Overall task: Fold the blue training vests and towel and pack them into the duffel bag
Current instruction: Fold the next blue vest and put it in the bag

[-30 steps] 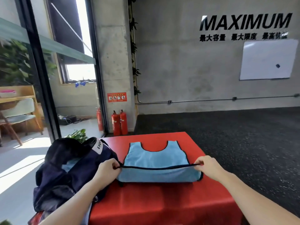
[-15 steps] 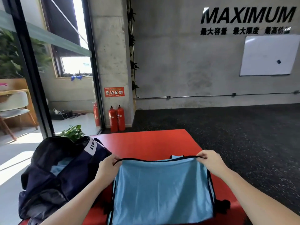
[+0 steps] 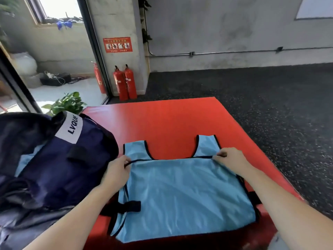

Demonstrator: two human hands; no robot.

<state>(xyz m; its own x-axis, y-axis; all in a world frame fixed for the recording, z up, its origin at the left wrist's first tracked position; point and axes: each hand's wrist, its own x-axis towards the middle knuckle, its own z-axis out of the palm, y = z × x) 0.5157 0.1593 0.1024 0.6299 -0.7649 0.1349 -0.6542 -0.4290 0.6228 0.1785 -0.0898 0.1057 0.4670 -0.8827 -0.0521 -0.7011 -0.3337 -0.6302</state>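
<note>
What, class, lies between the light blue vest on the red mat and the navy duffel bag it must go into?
Nothing visible. The light blue mesh vest lies on the red padded mat, right beside the navy fabric duffel bag. Only the left hand, pinching the vest's black-trimmed edge, sits between them; the right hand pinches the far side.

Light-blue vest (image 3: 183,192), black trim; red mat (image 3: 171,123)

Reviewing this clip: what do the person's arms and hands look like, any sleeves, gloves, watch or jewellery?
Both forearms are bare as far as the frame shows, with no sleeves in view. The left hand and right hand wear no gloves, and no watch, bracelet or ring is visible on either wrist or on the fingers that show.
</note>
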